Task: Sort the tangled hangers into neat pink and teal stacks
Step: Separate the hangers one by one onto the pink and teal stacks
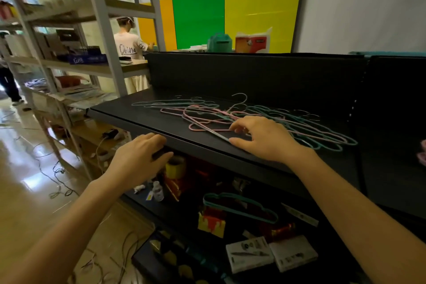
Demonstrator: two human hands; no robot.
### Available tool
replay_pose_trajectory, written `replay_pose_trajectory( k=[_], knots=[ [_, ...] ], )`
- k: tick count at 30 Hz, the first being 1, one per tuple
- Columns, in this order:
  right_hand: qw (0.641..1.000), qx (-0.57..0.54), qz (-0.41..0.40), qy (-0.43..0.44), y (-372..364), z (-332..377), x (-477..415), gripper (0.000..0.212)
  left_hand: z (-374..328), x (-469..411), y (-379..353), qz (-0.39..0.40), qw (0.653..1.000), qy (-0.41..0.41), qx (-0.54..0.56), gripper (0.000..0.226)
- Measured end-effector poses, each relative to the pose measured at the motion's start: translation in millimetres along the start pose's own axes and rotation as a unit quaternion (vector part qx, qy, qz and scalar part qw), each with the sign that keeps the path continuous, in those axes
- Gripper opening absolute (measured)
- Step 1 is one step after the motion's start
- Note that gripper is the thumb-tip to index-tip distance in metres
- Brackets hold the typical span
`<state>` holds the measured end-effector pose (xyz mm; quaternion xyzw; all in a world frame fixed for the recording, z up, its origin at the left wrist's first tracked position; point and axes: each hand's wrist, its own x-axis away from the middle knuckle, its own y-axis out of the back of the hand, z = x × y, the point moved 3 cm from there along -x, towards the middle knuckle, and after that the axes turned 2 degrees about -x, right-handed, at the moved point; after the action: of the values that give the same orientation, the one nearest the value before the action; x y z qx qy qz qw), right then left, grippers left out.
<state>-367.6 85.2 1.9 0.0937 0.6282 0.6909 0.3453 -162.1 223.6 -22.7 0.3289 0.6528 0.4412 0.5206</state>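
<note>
A tangle of thin pink hangers (202, 120) and teal hangers (306, 122) lies on the black shelf (143, 113). More teal hangers (170, 104) reach out to the left at the back of the pile. My right hand (265, 138) rests on the near side of the tangle, fingers bent over a pink hanger's wire, thumb flat on the shelf. My left hand (140, 157) curls its fingers over the shelf's front edge. It holds no hanger.
A teal hanger stack (239, 208) lies on the lower shelf among boxes (272, 253), a tape roll (175, 166) and a small bottle (158, 191). A metal rack (69, 57) stands to the left, with cables on the floor (57, 175). A person (129, 53) works behind.
</note>
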Motion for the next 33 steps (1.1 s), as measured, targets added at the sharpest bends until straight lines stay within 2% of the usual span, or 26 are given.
replay_pose_trajectory(
  k=[4,12,16,23,29,31,33],
  knots=[
    [1.0,-0.009,0.003,-0.002,-17,6,-42,0.038,34,-22,-17,-0.001,1.0,0.005,0.019,0.042],
    [0.999,0.047,0.015,-0.001,-44,-5,-140,0.042,104,-98,-50,-0.015,0.998,0.025,0.047,0.045],
    [0.997,0.07,0.019,-0.005,-46,-14,-189,0.045,138,-144,-66,0.007,0.998,0.03,0.049,0.048],
    [0.996,0.061,0.039,-0.057,-57,-32,-242,0.063,190,-215,-97,0.018,0.996,0.057,0.069,0.055],
    [0.987,0.049,0.089,-0.126,-63,-43,-260,0.085,218,-268,-112,0.147,0.981,0.062,0.11,0.092],
    [0.981,0.041,0.112,-0.152,-65,-45,-260,0.092,221,-282,-116,0.21,0.963,0.053,0.158,0.117],
    [0.975,0.023,0.126,-0.184,-68,-46,-260,0.098,226,-298,-119,0.241,0.957,0.017,0.158,0.142]
  ],
)
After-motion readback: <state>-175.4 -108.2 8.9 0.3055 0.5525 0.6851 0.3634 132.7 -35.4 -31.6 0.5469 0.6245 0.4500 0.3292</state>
